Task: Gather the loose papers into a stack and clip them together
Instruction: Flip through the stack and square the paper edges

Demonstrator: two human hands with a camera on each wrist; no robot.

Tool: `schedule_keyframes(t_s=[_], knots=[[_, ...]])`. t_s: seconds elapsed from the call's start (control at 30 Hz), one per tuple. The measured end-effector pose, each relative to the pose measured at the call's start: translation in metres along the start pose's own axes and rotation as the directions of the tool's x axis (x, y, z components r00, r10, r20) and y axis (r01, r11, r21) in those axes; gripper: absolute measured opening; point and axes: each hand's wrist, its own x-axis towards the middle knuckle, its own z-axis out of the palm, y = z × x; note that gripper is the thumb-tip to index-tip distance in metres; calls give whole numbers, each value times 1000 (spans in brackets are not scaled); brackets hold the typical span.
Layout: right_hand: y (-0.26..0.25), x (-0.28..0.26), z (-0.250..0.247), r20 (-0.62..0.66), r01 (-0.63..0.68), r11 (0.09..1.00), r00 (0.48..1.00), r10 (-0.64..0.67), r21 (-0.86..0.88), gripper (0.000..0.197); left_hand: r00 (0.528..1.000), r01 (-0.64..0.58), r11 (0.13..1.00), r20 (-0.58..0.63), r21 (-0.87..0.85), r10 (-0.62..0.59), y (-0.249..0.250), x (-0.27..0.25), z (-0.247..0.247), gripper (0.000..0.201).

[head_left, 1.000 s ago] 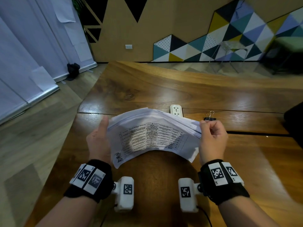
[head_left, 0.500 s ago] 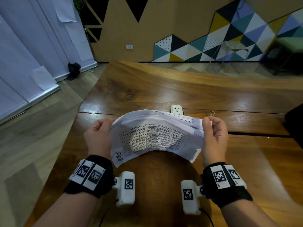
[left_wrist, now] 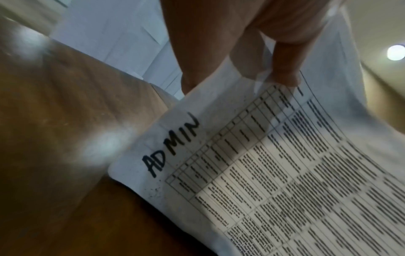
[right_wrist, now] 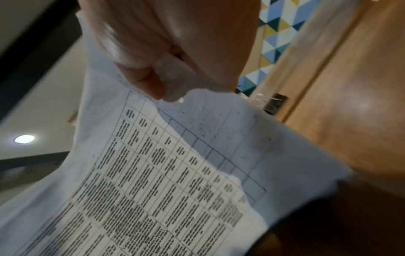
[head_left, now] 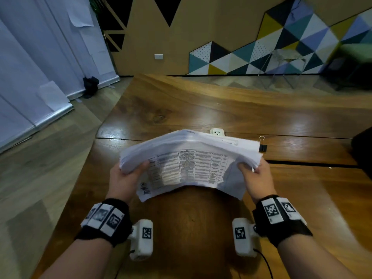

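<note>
A stack of white papers (head_left: pixel 191 158) with a printed table and a handwritten "ADMIN" corner (left_wrist: pixel 173 143) is held bowed above the wooden table (head_left: pixel 181 109). My left hand (head_left: pixel 128 174) grips the stack's left end, thumb on top. My right hand (head_left: pixel 255 174) grips the right end (right_wrist: pixel 197 121), thumb on top as well. The lower sheet hangs down toward me. A black binder clip (head_left: pixel 262 147) with silver handles lies on the table just beyond the stack's right end, also seen as a dark blur (right_wrist: pixel 275 103) in the right wrist view.
A white power socket (head_left: pixel 217 132) is set into the table's seam just behind the papers. A dark object (head_left: pixel 362 152) sits at the table's right edge. The floor drops off left of the table.
Both hands have shifted their hold so the thumbs lie on top, and the stack now looks thicker and more squared. The binder clip has stayed put.
</note>
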Motion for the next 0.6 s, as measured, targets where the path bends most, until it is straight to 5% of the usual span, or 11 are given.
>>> schedule_keyframes(t_s=[0.13,0.23,0.3,0.43,0.6], knots=[[-12,3,-21,74,19,994,997,-28,110,51,970,-79,997,229,-21,82,6,16,-29,60],[3,3,-23,140,-72,996,988,64,47,57,947,65,998,316,-9,-59,-6,18,-30,71],[15,4,-16,128,-110,994,986,107,23,47,946,127,992,298,17,-127,-16,18,-22,67],[8,7,-13,89,-74,991,994,64,114,46,965,31,1000,262,2,-30,-8,23,-22,49],[11,5,-21,129,-47,997,991,39,62,47,946,83,996,315,-14,-74,-18,14,-27,77]])
